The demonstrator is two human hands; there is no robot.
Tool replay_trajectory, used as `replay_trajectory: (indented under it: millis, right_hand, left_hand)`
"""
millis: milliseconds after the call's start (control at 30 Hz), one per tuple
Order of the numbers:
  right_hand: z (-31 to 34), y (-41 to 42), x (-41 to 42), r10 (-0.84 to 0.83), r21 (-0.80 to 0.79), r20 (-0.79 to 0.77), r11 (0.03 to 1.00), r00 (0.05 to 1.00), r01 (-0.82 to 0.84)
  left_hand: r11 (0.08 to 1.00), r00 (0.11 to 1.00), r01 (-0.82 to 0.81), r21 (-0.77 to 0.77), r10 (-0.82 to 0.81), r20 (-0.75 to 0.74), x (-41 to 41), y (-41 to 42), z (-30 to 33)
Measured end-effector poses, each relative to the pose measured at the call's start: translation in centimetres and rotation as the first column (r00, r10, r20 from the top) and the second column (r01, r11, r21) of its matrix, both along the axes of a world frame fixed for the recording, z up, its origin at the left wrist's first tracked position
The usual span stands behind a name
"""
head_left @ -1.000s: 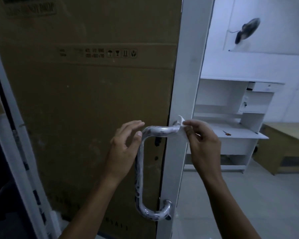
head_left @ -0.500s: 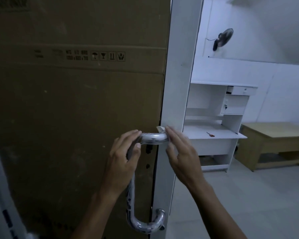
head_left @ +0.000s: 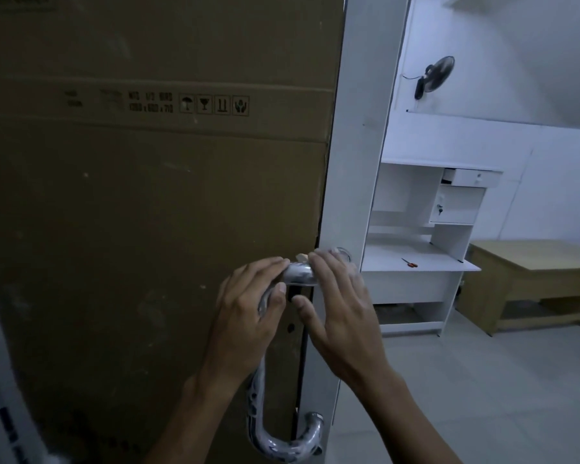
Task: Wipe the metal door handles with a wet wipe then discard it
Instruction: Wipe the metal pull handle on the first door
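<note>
Head camera shows your left hand (head_left: 245,313) curled round the upper bend of the curved chrome metal door handle (head_left: 298,272), gripping it. Your right hand (head_left: 335,303) wraps the handle's top horizontal arm, pressing the white wet wipe (head_left: 302,257) against it; only a scrap peeks out above your fingers. The handle's long axis runs down, below your right hand, so wipe downward. The brown cardboard box (head_left: 148,195) on the left bears handling symbols; its printed text is too blurred to read.

Cardboard sheet (head_left: 148,229): 4 boxed handling symbols (head_left: 214,104) in a row, namely umbrella, wine glass, 2 upward arrows, cupped hands. The stencilled characters (head_left: 149,102) left of them are too blurred to read.
</note>
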State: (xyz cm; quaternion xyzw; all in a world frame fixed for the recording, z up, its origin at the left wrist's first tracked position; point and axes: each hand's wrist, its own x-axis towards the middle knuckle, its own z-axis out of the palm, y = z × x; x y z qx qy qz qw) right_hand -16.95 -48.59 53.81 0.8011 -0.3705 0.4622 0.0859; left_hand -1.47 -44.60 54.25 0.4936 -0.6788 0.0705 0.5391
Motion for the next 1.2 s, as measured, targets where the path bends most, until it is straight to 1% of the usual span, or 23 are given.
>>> replay_trajectory:
  millis: [133,167,267,333,433,533,600,667,800,933,1000,1067,1133,1200]
  right_hand:
    - [-1.3,0.5,0.4,-0.043,-0.097,-0.108,0.995,0.993,0.033]
    - [-1.5,0.4,0.1,-0.056,-0.098,-0.096,0.994,0.994,0.047]
    - [-1.3,0.0,-0.3,-0.085,-0.031,0.020,0.996,0.996,0.086]
    - [-0.9,-0.1,0.1,-0.078,-0.014,0.049,0.997,0.996,0.078]
    - [-0.5,0.4,1.7,-0.071,-0.064,-0.025,0.996,0.997,0.069]
    - [-0.9,0.6,2.2,-0.132,-0.137,-0.124,0.984,0.983,0.115]
    - [-1.5,0.3,1.5,-0.152,-0.163,-0.157,0.978,0.976,0.127]
    - [-2.0,-0.2,0.3,-0.133,-0.125,-0.124,0.985,0.983,0.118]
    - [-0.9,-1.7,-2.1,-0.122,0.047,0.014,0.991,0.992,0.122]
    - [-0.3,-2.0,-2.5,-0.043,0.120,0.083,0.992,0.996,0.033]
    - [-0.9,-1.2,-1.7,0.022,0.096,0.083,0.995,0.996,-0.030]
    - [-1.6,-0.5,-0.9,0.062,0.027,0.031,0.998,0.998,-0.063]
    - [-1.2,-0.6,-0.7,0.052,0.000,-0.002,0.999,0.999,-0.052]
    - [-0.1,-1.5,-1.1,-0.009,0.003,-0.016,1.000,1.000,0.009]
  left_hand:
    - [1.000,1.000,-0.017,0.013,0.017,0.019,0.1,0.2,0.2]
    - [1.000,1.000,-0.017,0.016,0.017,0.018,0.0,0.3,0.3]
    - [1.000,1.000,-0.004,0.023,0.004,0.007,-0.1,0.5,0.6]
    - [0.999,1.000,0.015,0.028,-0.014,-0.014,-0.1,0.6,0.8]
    - [0.998,0.998,0.053,0.043,-0.051,-0.041,0.1,0.6,1.0]
    - [0.995,0.995,0.084,0.060,-0.081,-0.054,0.3,0.6,1.0]
    - [0.995,0.996,0.080,0.056,-0.078,-0.045,0.3,0.6,1.0]
    - [0.997,0.998,0.063,0.044,-0.062,-0.033,0.4,0.5,0.9]
    - [0.998,0.998,0.052,0.028,-0.051,-0.040,0.2,0.4,0.9]
    - [0.999,0.998,0.047,0.023,-0.046,-0.036,0.2,0.3,0.9]
    - [0.999,0.998,0.045,0.022,-0.044,-0.035,0.2,0.2,0.8]
    - [0.999,0.998,0.047,0.020,-0.046,-0.036,0.2,0.2,0.7]
    - [0.999,0.999,0.045,0.014,-0.045,-0.027,0.2,0.2,0.7]
    - [0.999,0.999,0.041,0.012,-0.041,-0.020,0.3,0.3,0.8]
